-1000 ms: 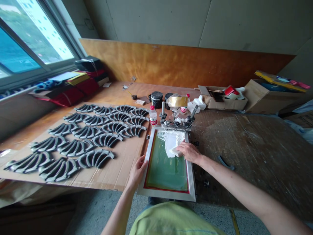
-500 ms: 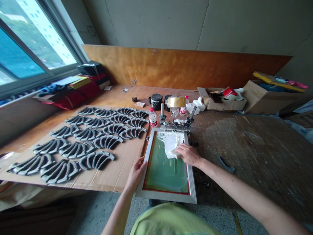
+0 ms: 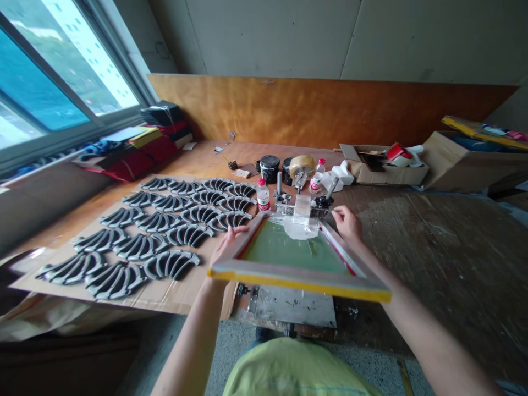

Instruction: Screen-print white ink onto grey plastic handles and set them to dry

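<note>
1. A grey wall (image 3: 264, 38) fills the back of the room, with a window (image 3: 61, 55) on the left and a speckled floor (image 3: 177, 363) below.
2. The long wooden table (image 3: 412, 247) is reddish-brown on the left and darker, scuffed and streaked on the right. An orange-brown board (image 3: 330, 113) stands along its back edge.
3. A cardboard sheet (image 3: 185, 291) covers the table's left part, bearing rows of fan-shaped grey parts (image 3: 104, 240) that reach close to the left hand (image 3: 228, 240).
4. At the far right are a large cardboard box (image 3: 457, 165) and, beside it, a lower open box (image 3: 379, 175) with mixed contents. Red and dark bundles (image 3: 140, 159) are stacked near the window.
5. The screen frame (image 3: 301, 278) is between the forearms, tilted, its near rail raised above a metal plate (image 3: 292, 308) that it partly hides. White paste (image 3: 302, 230) lies at the far end of its green mesh, with a pale block (image 3: 302, 209) upright there.
6. The left hand touches the left rail; whether it closes around it cannot be told. The right hand (image 3: 347, 223) is by the right rail's far part, fingers bent; contact and closure are unclear.
7. A clamp (image 3: 324, 202) with two upright posts stands directly behind the frame, blocking the way to a dark tub (image 3: 269, 169) and a wrapped roll (image 3: 302, 165).
8. One red-capped bottle (image 3: 263, 198) stands just left of the clamp, another (image 3: 317, 179) behind it.
</note>
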Motion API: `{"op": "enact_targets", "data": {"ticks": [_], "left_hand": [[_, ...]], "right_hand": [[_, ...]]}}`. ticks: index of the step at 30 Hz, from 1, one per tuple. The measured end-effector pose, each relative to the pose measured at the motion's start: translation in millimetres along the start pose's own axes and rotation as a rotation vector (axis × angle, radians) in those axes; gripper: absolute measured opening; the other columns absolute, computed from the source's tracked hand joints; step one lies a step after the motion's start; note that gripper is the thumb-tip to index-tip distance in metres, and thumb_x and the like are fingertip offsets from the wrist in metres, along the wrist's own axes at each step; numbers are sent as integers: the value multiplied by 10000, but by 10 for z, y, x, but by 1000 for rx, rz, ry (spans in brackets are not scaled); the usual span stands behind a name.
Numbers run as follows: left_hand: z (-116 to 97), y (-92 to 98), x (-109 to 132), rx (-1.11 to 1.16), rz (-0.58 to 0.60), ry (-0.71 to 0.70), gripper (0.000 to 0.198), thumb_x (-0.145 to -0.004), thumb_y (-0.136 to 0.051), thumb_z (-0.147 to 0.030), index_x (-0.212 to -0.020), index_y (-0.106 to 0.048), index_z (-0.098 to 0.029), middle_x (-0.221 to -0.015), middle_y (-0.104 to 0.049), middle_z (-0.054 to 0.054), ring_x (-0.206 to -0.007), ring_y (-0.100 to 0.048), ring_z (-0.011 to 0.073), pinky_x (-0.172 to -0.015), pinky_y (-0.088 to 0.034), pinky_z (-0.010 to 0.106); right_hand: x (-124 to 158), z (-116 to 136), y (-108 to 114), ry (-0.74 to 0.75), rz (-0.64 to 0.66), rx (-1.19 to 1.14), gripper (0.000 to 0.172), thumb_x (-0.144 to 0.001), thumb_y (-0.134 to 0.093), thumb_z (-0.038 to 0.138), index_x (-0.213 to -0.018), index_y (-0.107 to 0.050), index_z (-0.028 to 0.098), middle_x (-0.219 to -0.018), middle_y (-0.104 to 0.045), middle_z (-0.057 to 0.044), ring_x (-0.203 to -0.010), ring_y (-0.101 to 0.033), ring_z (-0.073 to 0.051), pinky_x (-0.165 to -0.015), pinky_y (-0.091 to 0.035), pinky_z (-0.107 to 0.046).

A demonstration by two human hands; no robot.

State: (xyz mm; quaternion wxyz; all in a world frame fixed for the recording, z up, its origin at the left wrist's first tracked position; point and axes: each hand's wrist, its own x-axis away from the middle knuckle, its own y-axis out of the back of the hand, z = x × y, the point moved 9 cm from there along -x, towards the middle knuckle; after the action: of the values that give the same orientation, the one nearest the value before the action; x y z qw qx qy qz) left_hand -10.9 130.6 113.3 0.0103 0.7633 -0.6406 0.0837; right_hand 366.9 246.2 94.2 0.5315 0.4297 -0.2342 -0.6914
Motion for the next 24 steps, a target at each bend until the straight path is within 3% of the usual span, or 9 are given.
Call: {"op": "enact_targets", "data": {"ticks": [2,4,8,11,15,18,20,21,24], "left_hand": [[-263,-136,-187,135,22,-110,482,-818,-560,-615,-997,-677,-183,-890,-703,62,-776,-662,189,-646,-537,297],[-458,-245,-356,234,40,-162,421,-805,-612,-573,-928,-655,-174,-815,-691,47,-755,-658,164,-641,-531,269],[-498,-293,-466,348,1,-179,415,-811,-620,-574,-966,-612,-189,-753,-676,13,-663,-629,112,-607,-511,221],[-4,-385,-223,311,-40,-38,476,-807,-638,-567,-1106,-597,-198,-806,-686,18,-630,-614,99,-567,-502,209],[1136,-932,491,172,203,498,653,-742,-629,-683,-1113,-609,-146,-941,-717,125,-749,-683,195,-551,-528,273],[1541,-923,715,203,160,582,598,-723,-593,-729,-958,-601,-178,-836,-708,87,-706,-673,186,-531,-495,255],[1620,-584,573,73,68,522,569,-733,-547,-747,-853,-577,-192,-695,-678,51,-548,-605,148,-473,-433,234],[1615,-342,444,-56,29,471,574,-751,-493,-762,-819,-569,-197,-634,-659,40,-483,-561,137,-454,-409,235],[1503,437,46,-493,-54,304,633,-789,-324,-790,-697,-555,-208,-452,-555,32,-398,-502,168,-438,-392,277]], "right_hand": [[278,-172,-190,6,124,-44,278,-912,-509,397,-1018,-660,190,-841,-699,-65,-764,-644,-224,-700,-500,-334],[599,-136,-449,91,262,-77,279,-878,-575,409,-1057,-640,205,-886,-703,-51,-809,-651,-218,-726,-511,-335],[994,169,-758,294,381,-1,381,-826,-681,296,-1186,-590,208,-1109,-669,-81,-1032,-610,-233,-896,-482,-388],[1047,385,-728,340,389,39,187,-848,-652,186,-1033,-649,211,-1053,-651,-64,-1043,-580,-225,-931,-463,-391],[1296,956,-546,435,328,-14,79,-886,-612,187,-943,-666,198,-925,-626,-61,-948,-564,-216,-867,-484,-361],[1642,1354,-545,620,372,-62,150,-924,-558,232,-1024,-669,220,-897,-631,-57,-920,-565,-216,-873,-488,-369],[1678,1155,-488,580,356,-93,226,-947,-514,256,-1132,-644,240,-962,-650,-60,-938,-584,-211,-886,-495,-367],[1615,865,-417,486,312,-87,258,-954,-491,255,-1172,-629,241,-1009,-655,-68,-954,-594,-212,-886,-501,-365],[1363,-555,-97,56,139,140,306,-927,-449,226,-1158,-643,179,-1084,-650,-144,-1011,-608,-265,-906,-497,-421]]}}
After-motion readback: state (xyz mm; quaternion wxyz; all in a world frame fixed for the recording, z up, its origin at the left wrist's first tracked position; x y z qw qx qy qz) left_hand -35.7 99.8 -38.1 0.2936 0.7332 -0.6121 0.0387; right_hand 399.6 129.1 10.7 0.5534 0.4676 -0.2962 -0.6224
